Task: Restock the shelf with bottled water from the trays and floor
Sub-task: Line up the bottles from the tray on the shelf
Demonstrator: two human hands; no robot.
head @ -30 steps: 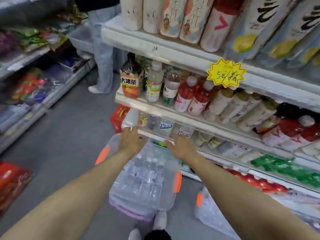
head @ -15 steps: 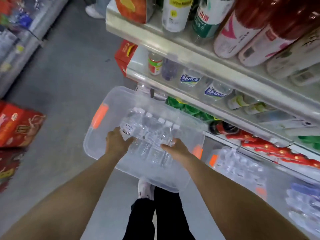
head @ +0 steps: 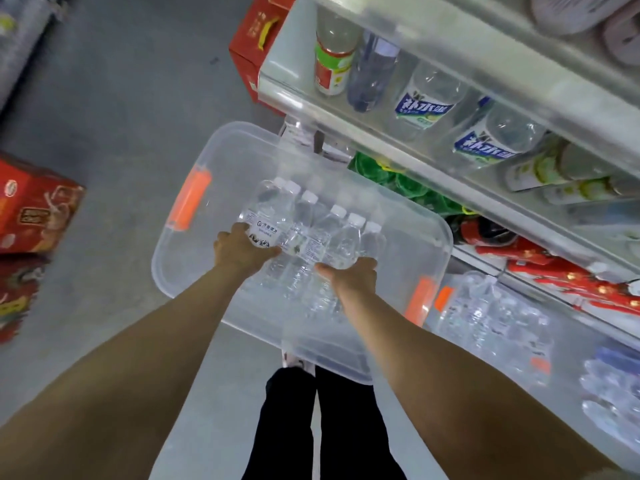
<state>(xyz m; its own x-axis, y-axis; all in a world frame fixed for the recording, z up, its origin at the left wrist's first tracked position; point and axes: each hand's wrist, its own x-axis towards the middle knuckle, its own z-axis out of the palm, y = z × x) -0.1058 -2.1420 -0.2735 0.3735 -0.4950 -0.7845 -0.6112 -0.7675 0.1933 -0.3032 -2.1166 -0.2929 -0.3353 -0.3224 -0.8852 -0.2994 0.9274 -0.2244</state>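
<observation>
Both arms reach down into a clear tray (head: 180, 268) with orange latches, just near of the shelf (head: 284, 95). The left hand (head: 242, 252) grips the leftmost of a row of water bottles (head: 332, 237) (white caps pointing far), and the right hand (head: 351, 277) curls round bottles at the row's right end. To the right lies a second tray (head: 568, 344), also holding bottles.

Clear tray (head: 180, 271) with orange handles (head: 189, 199); clear, white-capped bottles (head: 341, 237); blue-and-white labels (head: 420, 109) far right; red boxes (head: 34, 209) left.
</observation>
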